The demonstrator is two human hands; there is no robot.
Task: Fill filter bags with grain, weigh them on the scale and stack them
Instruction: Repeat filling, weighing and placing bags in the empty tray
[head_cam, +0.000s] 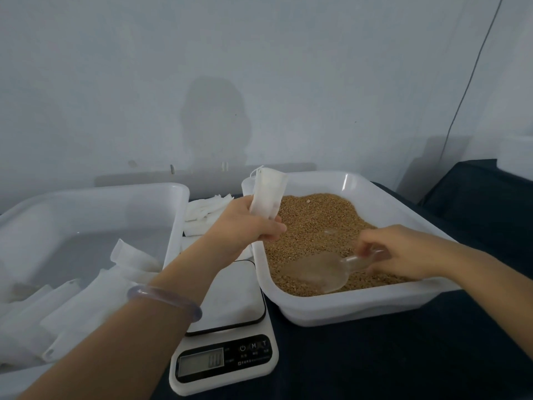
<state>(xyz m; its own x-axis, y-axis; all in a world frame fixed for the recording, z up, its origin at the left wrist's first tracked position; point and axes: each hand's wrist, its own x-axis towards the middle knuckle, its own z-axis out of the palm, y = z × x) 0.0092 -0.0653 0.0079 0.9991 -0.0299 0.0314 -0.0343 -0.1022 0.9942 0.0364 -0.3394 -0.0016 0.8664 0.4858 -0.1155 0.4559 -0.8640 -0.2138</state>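
Observation:
My left hand [248, 223] grips a white filter bag [266, 193] upright over the left rim of the white grain tray [375, 304]. The tray holds brown grain [317, 220]. My right hand [403, 252] holds the handle of a clear plastic scoop [323, 271], whose bowl lies on the grain at the tray's near side. A white digital scale [230, 336] stands between the two trays with its platform bare. Several filled white bags [72, 307] lie in the white tray [95, 203] at the left.
A loose pile of white filter bags [206, 212] lies behind the scale between the trays. The table has a dark cloth [403, 356]. A grey wall stands close behind, with a thin cable [467, 90] running down it at the right.

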